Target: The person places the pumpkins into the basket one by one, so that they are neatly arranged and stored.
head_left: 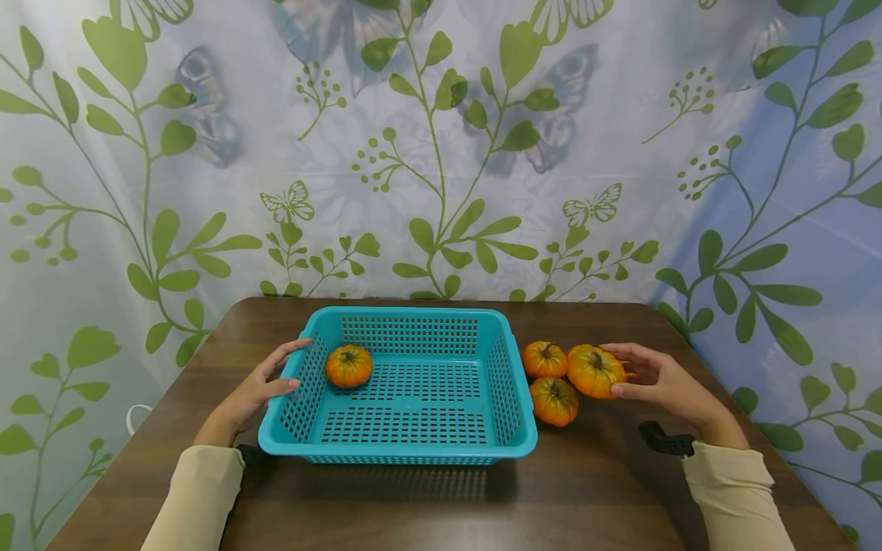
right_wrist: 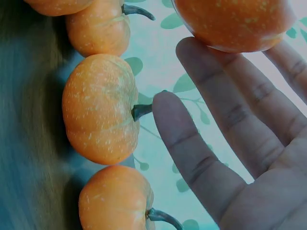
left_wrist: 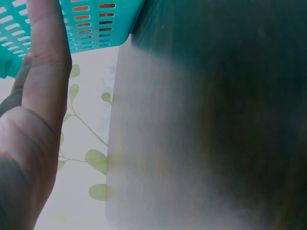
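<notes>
- Right hand [head_left: 664, 386]: thumb and fingers pinching the large pumpkin [head_left: 596, 373] from its right side, thumb on the near face, fingertips on the far top.
- Right wrist view: the pinched pumpkin sits higher than the other pumpkins; lower fingers fairly straight and spread. One fingertip lines up with the stem of a lower pumpkin [right_wrist: 100, 110]; contact there, can't tell.
- Left hand [head_left: 251, 390]: at the left side of the basket, thumb and a finger parted, tips on the rim. Left wrist view shows a finger lying straight alongside the slotted outer wall; the other fingers mostly hidden.
- Basket [head_left: 406, 451]: turquoise, rectangular, slotted walls and floor, upright on the table [head_left: 386, 513], between the hands.
- One orange pumpkin [head_left: 348, 367] inside it, on the left part, near the left wall.
- Two more outside, just right of the basket: far pumpkin [head_left: 544, 360] and near pumpkin [head_left: 554, 402], stems up. Large one is just right of these.
- Beige sleeves [head_left: 733, 490] on both arms, black strap [head_left: 664, 440] at the right wrist.
- Backdrop: pale cloth [head_left: 441, 153], green leaves and butterflies, behind the dark wood table.
</notes>
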`<state>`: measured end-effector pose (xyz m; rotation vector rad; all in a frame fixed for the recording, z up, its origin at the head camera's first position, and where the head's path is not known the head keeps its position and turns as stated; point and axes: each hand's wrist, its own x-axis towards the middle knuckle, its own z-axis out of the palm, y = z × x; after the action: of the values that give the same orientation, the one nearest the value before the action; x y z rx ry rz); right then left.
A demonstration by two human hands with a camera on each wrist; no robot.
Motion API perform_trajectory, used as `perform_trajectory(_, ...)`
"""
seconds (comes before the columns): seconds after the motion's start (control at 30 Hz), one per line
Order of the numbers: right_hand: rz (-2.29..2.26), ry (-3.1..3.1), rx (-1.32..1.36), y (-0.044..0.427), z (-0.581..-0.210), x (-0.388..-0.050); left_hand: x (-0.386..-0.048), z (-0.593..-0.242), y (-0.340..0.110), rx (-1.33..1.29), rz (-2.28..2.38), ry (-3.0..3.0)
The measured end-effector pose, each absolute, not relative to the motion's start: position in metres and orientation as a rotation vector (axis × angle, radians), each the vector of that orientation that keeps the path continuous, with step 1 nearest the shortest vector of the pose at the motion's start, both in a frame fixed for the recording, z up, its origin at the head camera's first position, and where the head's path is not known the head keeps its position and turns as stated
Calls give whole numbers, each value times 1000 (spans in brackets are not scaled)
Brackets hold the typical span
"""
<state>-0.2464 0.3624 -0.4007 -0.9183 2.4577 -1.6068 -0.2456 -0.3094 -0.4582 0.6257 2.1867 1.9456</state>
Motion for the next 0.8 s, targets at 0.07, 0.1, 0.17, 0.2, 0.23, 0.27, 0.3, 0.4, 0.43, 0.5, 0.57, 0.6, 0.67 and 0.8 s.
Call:
perform_trajectory(0.07,-1609,2460,-923,361,-401,-247,-246,-458,-309,627,1948,2184)
perform_trajectory(0.1,-1608,2464,-925,361,-401,-248,-246,-459,-309,627,1949,2181)
perform_trajectory(0.17,-1605,2472,-925,360,-401,-249,-246,-459,-309,625,1953,2177)
perform_trajectory(0.2,-1604,2476,-924,359,-402,-249,-246,-459,-309,624,1954,2176)
perform_trajectory(0.23,-1601,2483,-925,358,-402,-250,-246,-459,-309,623,1954,2177)
perform_trajectory(0.27,-1600,2487,-925,358,-402,-250,-246,-459,-309,620,1954,2175)
perform_trajectory(0.3,-1596,2493,-928,357,-401,-250,-246,-459,-309,618,1953,2177)
perform_trajectory(0.4,-1596,2496,-941,355,-400,-251,-246,-459,-309,616,1948,2187)
perform_trajectory(0.43,-1596,2496,-948,354,-400,-251,-246,-459,-309,616,1946,2191)
perform_trajectory(0.5,-1599,2495,-961,353,-399,-251,-246,-459,-309,615,1944,2197)
perform_trajectory(0.57,-1602,2491,-970,351,-399,-252,-246,-459,-309,614,1943,2198)
perform_trajectory(0.6,-1603,2490,-974,350,-399,-253,-246,-459,-309,612,1942,2197)
perform_trajectory(0.67,-1603,2490,-977,348,-398,-254,-246,-459,-310,605,1942,2199)
perform_trajectory(0.8,-1602,2490,-978,342,-397,-255,-246,-459,-310,594,1934,2205)
